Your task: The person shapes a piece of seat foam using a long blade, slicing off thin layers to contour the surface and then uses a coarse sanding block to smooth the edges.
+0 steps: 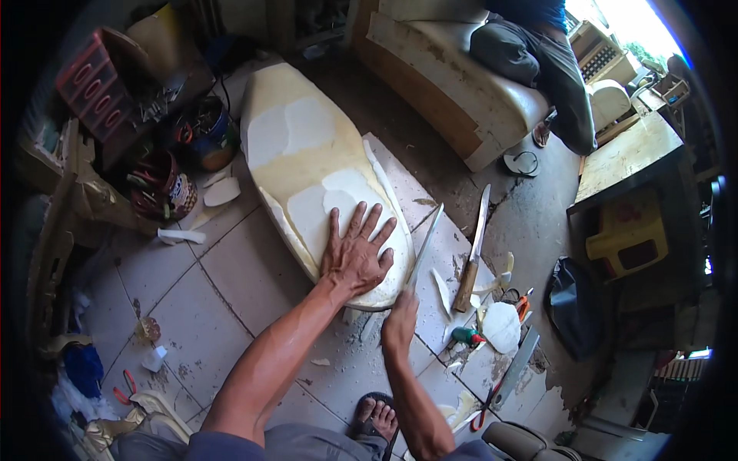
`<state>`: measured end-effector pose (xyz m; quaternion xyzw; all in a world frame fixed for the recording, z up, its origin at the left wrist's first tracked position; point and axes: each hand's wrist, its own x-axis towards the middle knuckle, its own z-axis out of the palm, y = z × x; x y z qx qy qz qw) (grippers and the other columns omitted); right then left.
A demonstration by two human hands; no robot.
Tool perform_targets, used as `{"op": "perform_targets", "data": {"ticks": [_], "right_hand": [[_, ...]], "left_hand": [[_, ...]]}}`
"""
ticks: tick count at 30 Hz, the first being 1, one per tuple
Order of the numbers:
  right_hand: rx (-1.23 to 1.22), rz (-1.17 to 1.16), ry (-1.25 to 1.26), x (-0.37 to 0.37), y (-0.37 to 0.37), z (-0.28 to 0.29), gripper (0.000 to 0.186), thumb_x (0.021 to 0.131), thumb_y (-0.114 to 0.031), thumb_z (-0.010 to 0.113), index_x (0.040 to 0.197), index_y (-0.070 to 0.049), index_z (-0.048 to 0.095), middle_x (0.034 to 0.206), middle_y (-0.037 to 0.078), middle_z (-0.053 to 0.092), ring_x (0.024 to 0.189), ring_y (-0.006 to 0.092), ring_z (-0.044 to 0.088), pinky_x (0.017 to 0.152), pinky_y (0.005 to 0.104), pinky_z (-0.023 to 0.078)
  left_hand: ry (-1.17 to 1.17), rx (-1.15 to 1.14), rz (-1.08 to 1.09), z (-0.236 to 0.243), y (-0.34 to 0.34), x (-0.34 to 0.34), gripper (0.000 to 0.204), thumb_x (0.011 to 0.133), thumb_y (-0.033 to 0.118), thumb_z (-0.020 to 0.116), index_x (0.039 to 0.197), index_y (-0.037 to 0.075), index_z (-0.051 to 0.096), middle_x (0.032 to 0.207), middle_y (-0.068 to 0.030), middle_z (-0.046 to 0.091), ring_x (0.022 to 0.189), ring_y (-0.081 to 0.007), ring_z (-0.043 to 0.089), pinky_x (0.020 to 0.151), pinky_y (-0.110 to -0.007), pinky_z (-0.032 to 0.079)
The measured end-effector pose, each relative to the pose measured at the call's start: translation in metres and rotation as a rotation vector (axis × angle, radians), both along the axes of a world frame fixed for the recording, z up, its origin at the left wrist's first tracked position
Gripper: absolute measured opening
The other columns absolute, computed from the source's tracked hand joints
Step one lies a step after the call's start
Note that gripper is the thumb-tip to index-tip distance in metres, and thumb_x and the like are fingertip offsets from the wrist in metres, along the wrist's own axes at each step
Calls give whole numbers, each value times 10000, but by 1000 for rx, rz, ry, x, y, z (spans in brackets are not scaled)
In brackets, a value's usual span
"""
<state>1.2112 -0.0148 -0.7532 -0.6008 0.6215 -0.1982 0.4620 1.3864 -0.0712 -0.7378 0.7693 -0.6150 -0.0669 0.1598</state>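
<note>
While the pad (311,157) is edged leftward by open tiles (238,269), the left hand (356,260) is splayed on it. A knife (427,246) is gripped by the right hand (399,326).

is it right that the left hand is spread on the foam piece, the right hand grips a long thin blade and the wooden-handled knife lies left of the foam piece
Not quite: the wooden-handled knife lies to the right of the foam piece, as the head view shows. The rest holds: left hand spread on it, right hand gripping a long thin blade.
</note>
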Motion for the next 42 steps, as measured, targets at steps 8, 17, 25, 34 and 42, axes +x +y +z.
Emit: {"op": "perform_targets", "data": {"ticks": [8,17,25,34,42], "right_hand": [[37,80,-89,-15,-44,-27,504,1133,-259,338,1494,82,419,1430,339,493,1336,489,456,1164,476,329],[-73,51,53,-37,22,-49,499,1132,-266,294,1451,77,466,1398,303,533,1329,431,477,1163,440,335],[-34,21,-292,-15,-5,-12,473,1124,-214,343,1479,84,435,1402,304,496,1330,444,480,1156,437,353],[-98,41,-348,-12,-25,-31,510,1114,-179,353,1563,63,351,1499,364,389,1419,520,370,1215,495,284],[-179,77,-376,-24,28,-10,586,1066,-224,439,1616,-42,348,1553,373,349,1459,526,340,1248,562,205]], "left_hand": [[7,4,3,-1,-4,-2,642,996,448,463,1602,238,427,1715,-92,290,1600,-332,189,1249,-690,48],[-3,-33,-3,0,-4,-2,628,982,417,518,1578,228,465,1699,-98,318,1589,-327,219,1256,-662,61],[-61,34,-8,5,-6,-3,645,989,424,505,1604,242,431,1709,-106,298,1590,-348,217,1266,-641,28],[-116,66,-28,10,-10,-8,634,980,387,523,1589,225,458,1707,-112,304,1589,-356,209,1250,-668,51],[-137,97,-22,13,-6,-6,642,982,377,518,1603,235,437,1708,-114,302,1592,-351,209,1254,-656,42]]}}
